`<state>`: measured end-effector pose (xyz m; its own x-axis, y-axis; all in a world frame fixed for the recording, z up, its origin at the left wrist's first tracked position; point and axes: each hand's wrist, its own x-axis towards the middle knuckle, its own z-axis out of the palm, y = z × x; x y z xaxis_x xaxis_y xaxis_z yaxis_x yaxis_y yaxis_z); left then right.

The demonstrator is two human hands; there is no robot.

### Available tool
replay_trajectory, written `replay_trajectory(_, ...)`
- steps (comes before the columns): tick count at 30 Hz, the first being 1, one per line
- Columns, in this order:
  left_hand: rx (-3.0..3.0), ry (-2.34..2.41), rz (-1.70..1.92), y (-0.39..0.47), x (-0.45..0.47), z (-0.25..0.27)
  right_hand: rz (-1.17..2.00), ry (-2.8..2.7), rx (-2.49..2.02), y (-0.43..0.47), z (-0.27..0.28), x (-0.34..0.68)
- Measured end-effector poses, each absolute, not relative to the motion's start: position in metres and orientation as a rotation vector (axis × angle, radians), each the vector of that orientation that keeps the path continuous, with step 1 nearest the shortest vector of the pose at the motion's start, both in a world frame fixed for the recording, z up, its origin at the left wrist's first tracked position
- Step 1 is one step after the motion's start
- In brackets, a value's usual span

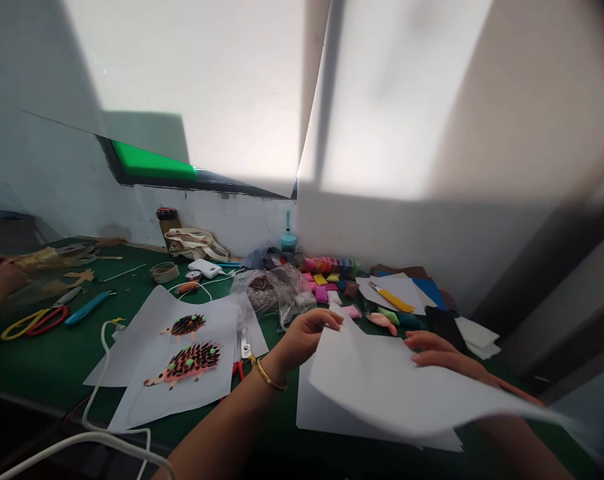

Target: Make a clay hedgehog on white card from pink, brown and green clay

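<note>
My left hand (pixel 309 333) is closed, its fingertips pinching the far left corner of a white sheet of paper (pixel 367 380). The sheet is lifted and curved, its right end blurred. More white paper (pixel 322 417) lies beneath it on the green table. At the sheet's far edge, the fingers of my right hand (pixel 442 353) bend onto it; the thumb is hidden and the sheet covers part of that wrist. A thin orange stick (pixel 522 392) shows beside the right wrist; whether the hand holds it is unclear. Left of my hands lies paper bearing two hedgehog figures (pixel 189 363).
Scissors (pixel 245 350) lie near my left wrist. Farther back are a clear plastic bag (pixel 272 293), colourful clay packets (pixel 322 287) and a yellow utility knife (pixel 392 298). Blue pliers (pixel 89 309), scissors (pixel 35 323) and another person's hand (pixel 5 280) are left. A white cable (pixel 87 437) crosses the front edge.
</note>
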<state>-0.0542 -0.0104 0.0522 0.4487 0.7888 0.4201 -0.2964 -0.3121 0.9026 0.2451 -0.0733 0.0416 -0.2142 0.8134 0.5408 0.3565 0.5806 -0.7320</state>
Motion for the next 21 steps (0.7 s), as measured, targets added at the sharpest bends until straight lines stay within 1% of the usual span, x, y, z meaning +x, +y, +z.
replay_trajectory(3, 1.689, 0.523, 1.268, -0.012, -0.058, 0.044, 0.588, -1.872, -1.035, -0.072, 0.033, 0.254)
replay_trajectory(5, 1.844, 0.600, 1.278, -0.014, -0.063, 0.034, 0.635, -1.877, -1.142, -0.071, 0.023, 0.260)
replay_trajectory(9, 2.062, 0.739, 1.082, -0.021, -0.071, 0.012, 0.871, -1.856, -1.254, -0.064, -0.002, 0.271)
replay_trajectory(11, 2.028, 0.796, 1.011, -0.024, -0.072, 0.002, 1.002, -1.800, -1.291, -0.061, -0.012, 0.272)
replay_trajectory(14, 1.930, 0.866, 1.012, -0.025, -0.072, -0.009, 1.130, -1.702, -1.314, -0.060, -0.019, 0.267)
replay_trajectory(19, 1.660, 0.821, 1.194, -0.013, -0.068, -0.015, 1.246, -1.440, -1.380, -0.059, -0.019, 0.257)
replay_trajectory(21, 1.509, 0.799, 1.295, -0.006, -0.063, -0.015, 1.234, -1.321, -1.346, -0.053, -0.020, 0.253)
